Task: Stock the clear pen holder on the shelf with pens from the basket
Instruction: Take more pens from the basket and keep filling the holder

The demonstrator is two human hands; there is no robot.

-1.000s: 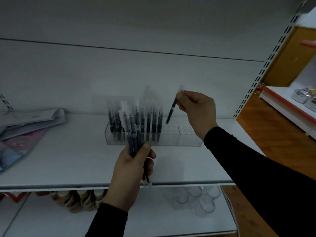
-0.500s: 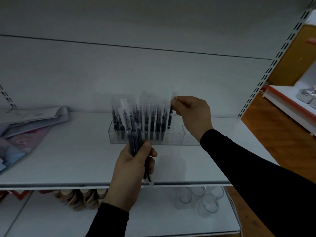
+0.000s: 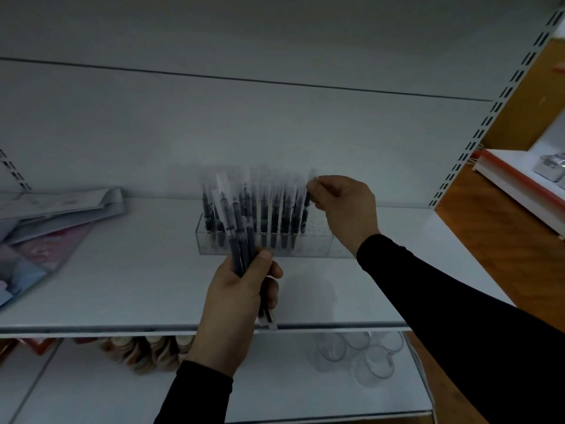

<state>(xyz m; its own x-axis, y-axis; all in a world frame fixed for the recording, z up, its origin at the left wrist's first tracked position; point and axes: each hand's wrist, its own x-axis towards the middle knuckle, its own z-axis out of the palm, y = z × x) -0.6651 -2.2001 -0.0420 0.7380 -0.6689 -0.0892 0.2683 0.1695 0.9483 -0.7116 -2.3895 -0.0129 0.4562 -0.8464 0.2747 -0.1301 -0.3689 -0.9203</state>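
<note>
The clear pen holder (image 3: 318, 244) stands on the white shelf (image 3: 122, 286), its left and middle holes filled with several dark pens in clear sleeves. My left hand (image 3: 235, 304) grips a bundle of sleeved pens (image 3: 237, 240) upright just in front of the holder. My right hand (image 3: 342, 206) pinches the top of one pen (image 3: 306, 206) that stands in the holder at the right end of the filled rows. The holder's right part holds no pens. No basket is in view.
Magazines or booklets (image 3: 52, 221) lie at the shelf's left. Below, on the lower shelf, stand clear cups (image 3: 357, 353) and brownish packaged goods (image 3: 146, 353). A perforated upright (image 3: 477, 133) bounds the shelf at the right; beyond it are a wooden floor and another shelf unit.
My right hand has brought the single pen down and left from above the holder into a hole at the end of the filled rows. My left hand with the bundle has stayed put.
</note>
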